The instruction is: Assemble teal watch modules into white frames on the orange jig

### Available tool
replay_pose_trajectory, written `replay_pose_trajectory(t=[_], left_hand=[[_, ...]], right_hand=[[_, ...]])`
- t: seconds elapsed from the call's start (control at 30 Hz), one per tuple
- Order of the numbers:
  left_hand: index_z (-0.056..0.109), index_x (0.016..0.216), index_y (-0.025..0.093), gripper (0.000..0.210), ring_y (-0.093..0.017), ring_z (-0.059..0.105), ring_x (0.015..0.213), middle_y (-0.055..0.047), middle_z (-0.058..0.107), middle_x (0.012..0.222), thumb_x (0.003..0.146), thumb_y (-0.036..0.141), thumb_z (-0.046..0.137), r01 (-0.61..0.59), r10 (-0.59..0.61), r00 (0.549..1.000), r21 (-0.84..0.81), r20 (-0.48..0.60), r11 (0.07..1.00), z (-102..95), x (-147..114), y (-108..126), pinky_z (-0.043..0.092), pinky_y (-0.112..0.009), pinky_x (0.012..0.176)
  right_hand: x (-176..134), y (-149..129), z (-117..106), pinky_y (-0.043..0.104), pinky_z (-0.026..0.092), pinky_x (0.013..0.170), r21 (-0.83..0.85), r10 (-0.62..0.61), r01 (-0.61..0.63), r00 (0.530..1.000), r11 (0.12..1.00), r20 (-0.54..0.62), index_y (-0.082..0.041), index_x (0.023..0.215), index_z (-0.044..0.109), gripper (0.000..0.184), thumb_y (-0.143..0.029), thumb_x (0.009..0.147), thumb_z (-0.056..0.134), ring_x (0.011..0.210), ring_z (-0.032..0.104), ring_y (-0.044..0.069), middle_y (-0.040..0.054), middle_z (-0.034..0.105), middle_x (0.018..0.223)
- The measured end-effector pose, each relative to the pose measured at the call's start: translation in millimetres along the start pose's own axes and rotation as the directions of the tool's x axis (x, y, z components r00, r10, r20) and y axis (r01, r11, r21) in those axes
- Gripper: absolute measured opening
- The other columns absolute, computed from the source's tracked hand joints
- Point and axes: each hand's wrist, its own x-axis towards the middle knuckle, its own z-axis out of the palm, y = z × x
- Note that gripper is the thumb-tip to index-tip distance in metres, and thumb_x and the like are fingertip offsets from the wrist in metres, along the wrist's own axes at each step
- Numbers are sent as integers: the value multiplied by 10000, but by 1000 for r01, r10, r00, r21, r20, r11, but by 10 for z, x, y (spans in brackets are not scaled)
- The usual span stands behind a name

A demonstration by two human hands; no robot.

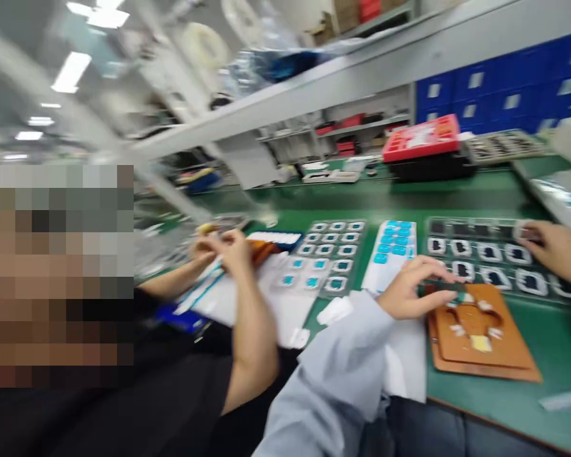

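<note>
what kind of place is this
Probably an electronics assembly line: a green work mat holds trays of small parts, a brown fixture lies under the left hand, and blue parts drawers stand behind.

Bright ceiling lights [71,71], heavy motion blur, tilted view

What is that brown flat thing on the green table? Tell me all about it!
The brown board is a flat, stacked plate, seemingly two layers, in an orange-brown, hard-looking material. It lies flat on the green table, near its front edge. Cutouts in the middle show small white pieces and a pale yellow patch. The left hand, in a grey sleeve, rests its fingers on the board's top left corner. A tray of dark parts sits just behind it. The picture is blurred, so finer details are unclear.
</note>
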Motion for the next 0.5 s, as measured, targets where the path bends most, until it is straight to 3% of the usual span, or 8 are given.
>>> replay_pose_trajectory(t=[0.1,0.23,0.33,0.5], left_hand=[[651,976,189,421,-228,542,1037,-106,693,1013,890,585,537,-1,16,987,-90,159,996,60,-5,-33,456,-380,928],[635,1048,215,432,-249,497,1061,-95,697,1092,909,598,491,-32,43,958,-41,284,999,128,-9,-40,390,-448,991],[635,1059,227,339,-251,495,1063,-85,704,1075,930,512,503,-55,40,959,46,282,997,140,-13,-31,391,-447,969],[642,981,222,158,-223,560,960,-66,709,947,903,351,595,-54,26,984,152,179,987,128,-6,-59,422,-411,899]], right_hand=[[-113,143,-81,378,533,799,-43,0,3,998,999,64,-164,1084,628,242,-172,845,672,919,643,274,128,708,985],[-100,138,24,391,500,860,-24,-17,19,996,1000,84,-163,1148,611,313,-167,836,595,1000,605,292,104,706,1058],[-107,111,39,397,473,875,18,-35,33,996,999,84,-142,1152,612,315,-160,842,558,1005,581,301,118,697,1066],[-136,93,12,398,447,844,73,-41,36,997,997,70,-145,1148,607,312,-166,842,551,980,558,310,130,685,1045]])
